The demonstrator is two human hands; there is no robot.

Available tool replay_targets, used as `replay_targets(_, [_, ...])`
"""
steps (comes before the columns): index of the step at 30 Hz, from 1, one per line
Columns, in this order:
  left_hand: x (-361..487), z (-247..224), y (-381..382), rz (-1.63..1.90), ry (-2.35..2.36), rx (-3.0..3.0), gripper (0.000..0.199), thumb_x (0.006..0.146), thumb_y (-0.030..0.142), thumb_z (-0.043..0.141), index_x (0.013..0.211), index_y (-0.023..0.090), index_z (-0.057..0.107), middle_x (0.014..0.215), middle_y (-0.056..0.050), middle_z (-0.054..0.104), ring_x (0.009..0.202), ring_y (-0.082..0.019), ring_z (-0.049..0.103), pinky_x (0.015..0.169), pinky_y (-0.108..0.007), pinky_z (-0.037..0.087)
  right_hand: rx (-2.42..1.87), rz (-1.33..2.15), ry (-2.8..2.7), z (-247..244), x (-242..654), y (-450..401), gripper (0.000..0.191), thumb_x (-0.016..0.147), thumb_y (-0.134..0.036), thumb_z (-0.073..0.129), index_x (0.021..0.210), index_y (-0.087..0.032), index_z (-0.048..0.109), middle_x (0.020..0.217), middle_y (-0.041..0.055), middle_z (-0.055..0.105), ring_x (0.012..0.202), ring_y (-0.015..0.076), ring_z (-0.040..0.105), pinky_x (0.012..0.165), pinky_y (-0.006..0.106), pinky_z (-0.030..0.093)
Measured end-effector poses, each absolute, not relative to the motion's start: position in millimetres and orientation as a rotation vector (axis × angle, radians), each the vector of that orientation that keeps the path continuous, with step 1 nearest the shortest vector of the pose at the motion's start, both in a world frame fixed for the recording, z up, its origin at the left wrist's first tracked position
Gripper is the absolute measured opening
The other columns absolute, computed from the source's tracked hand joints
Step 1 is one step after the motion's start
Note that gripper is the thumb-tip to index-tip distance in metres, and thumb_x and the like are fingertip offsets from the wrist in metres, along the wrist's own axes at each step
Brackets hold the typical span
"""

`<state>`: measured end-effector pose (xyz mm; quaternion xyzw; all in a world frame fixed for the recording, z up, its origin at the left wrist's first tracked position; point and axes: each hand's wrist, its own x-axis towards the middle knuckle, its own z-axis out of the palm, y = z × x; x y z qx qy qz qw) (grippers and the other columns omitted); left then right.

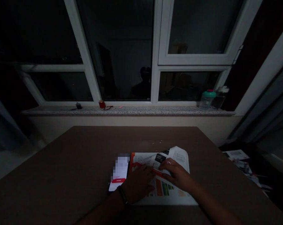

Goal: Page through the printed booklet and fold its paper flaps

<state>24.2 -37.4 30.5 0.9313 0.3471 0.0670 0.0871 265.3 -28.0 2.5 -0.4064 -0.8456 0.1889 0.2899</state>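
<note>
Dim room. Dark window (122,50) is spanning the back above a speckled stone sill (132,110). Brown table (85,162) is filling the foreground. Printed leaflet (165,190) is lying at the table's near edge, top right corner curling up. Phone (119,173) is lying just left of it, screen lit. Left hand (138,182) is pressing flat, fingers spread, on the leaflet. Right hand (176,175) is resting loosely curved on it; grip: cannot tell. 2 bottles (212,98) are standing on the sill at right.

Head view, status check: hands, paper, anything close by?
Left hand flat on white printed leaflet. Right hand on its folded top. Lit phone lies beside left hand.
</note>
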Motion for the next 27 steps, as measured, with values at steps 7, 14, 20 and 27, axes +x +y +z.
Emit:
replay_targets(7, [28,28,-43,0.263,1.022,2.782,0.049,0.085,0.036,0.072,0.128,0.024,0.051,0.132,-0.007,0.053,0.119,-0.03,0.048,0.099,-0.047,0.041,-1.059,0.518,-2.189,-2,267,-25,0.024,0.085,-0.023,0.065,0.108,-0.026,0.065,0.108,0.0068,0.064,0.108,0.0237,0.057,0.094,0.039,0.045])
replay_targets(14, [30,27,-44,0.29,0.918,2.778,0.049,0.086,0.042,0.071,0.127,0.024,0.052,0.129,-0.008,0.054,0.118,-0.031,0.048,0.098,-0.046,0.041,-1.048,0.582,-2.153,-1,268,-25,0.021,0.084,-0.022,0.066,0.105,-0.025,0.066,0.107,0.007,0.065,0.105,0.0232,0.058,0.092,0.038,0.046])
replay_targets(20, [31,34,-46,0.223,0.919,2.785,0.049,0.087,0.041,0.07,0.128,0.023,0.051,0.128,-0.008,0.054,0.117,-0.03,0.049,0.097,-0.046,0.041,-1.057,0.592,-2.152,-4,269,-23,0.03,0.078,-0.01,0.066,0.104,-0.025,0.067,0.105,0.006,0.065,0.102,0.023,0.058,0.089,0.038,0.046])
replay_targets(27, [34,33,-45,0.143,0.946,2.871,0.032,0.095,0.015,0.053,0.126,0.022,0.053,0.125,-0.008,0.056,0.117,-0.027,0.049,0.097,-0.042,0.042,-1.048,0.617,-2.184,0,271,-24,0.031,0.076,-0.006,0.065,0.101,-0.025,0.068,0.105,0.0051,0.065,0.102,0.0219,0.058,0.091,0.036,0.046])
